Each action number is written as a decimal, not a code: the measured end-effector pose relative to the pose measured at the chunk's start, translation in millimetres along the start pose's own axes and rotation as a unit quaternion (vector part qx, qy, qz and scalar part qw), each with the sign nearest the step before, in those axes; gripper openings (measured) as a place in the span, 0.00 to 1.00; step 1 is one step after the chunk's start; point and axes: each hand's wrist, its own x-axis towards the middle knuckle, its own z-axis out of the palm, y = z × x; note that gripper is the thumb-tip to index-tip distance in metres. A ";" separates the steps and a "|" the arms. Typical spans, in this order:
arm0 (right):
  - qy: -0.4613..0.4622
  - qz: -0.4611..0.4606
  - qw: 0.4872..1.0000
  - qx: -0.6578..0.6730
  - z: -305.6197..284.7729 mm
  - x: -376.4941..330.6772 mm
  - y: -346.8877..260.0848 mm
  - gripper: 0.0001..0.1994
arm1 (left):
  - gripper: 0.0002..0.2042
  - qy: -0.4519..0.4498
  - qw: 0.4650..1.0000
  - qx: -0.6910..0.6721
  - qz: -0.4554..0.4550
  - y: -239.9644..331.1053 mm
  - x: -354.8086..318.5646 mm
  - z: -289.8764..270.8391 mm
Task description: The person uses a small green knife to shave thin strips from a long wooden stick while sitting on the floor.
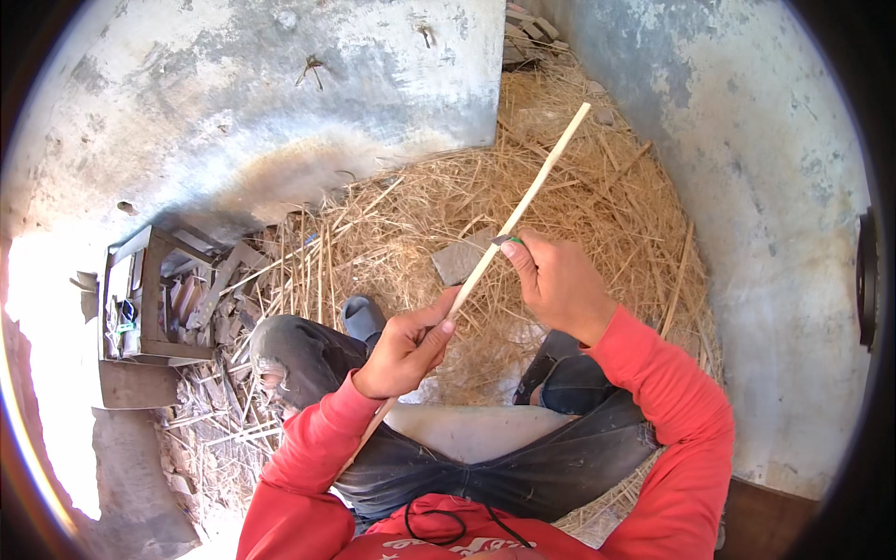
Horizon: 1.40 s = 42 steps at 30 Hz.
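Observation:
A long pale wooden stick (549,166) slants across my lap, from beside my left forearm up toward the far right. My left hand (403,353) is closed around its lower part, with the thumb lying along it. Higher up, my right hand (565,287) is closed on a small knife (502,240); a short dark blade and a bit of green show by the thumb. The blade rests against the stick near its middle. The rest of the knife is hidden in my fingers.
Wood shavings and strips (616,215) cover the floor, with a flat grey block (462,258) among them. A worn wooden frame (154,289) holding small items stands at left. Stained walls (747,187) rise at right and behind. My bent legs (308,359) surround the work.

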 end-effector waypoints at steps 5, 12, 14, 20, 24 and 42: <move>-0.026 0.049 0.996 0.068 -12.5 12.2 0.9 0.23 | 0.25 0.007 1.000 0.000 0.014 3.2 2.7 1.8; -0.003 -0.005 0.998 0.067 5.3 5.4 -10.7 0.25 | 0.25 0.015 0.999 -0.033 0.001 10.4 2.8 0.9; 0.023 0.038 0.997 0.059 -13.9 21.2 -0.1 0.24 | 0.25 0.004 0.998 -0.068 0.000 6.3 2.5 -0.3; -0.045 -0.030 0.994 0.095 23.8 -15.4 -23.8 0.23 | 0.26 -0.005 0.994 -0.108 -0.005 3.3 7.9 -1.7; -0.054 0.010 0.983 0.175 4.4 3.4 -9.9 0.23 | 0.26 -0.014 0.993 -0.114 0.016 11.7 6.0 -3.8; -0.048 -0.002 0.996 0.076 28.2 -18.9 -23.7 0.24 | 0.26 0.016 0.996 -0.084 0.005 -0.8 14.7 1.9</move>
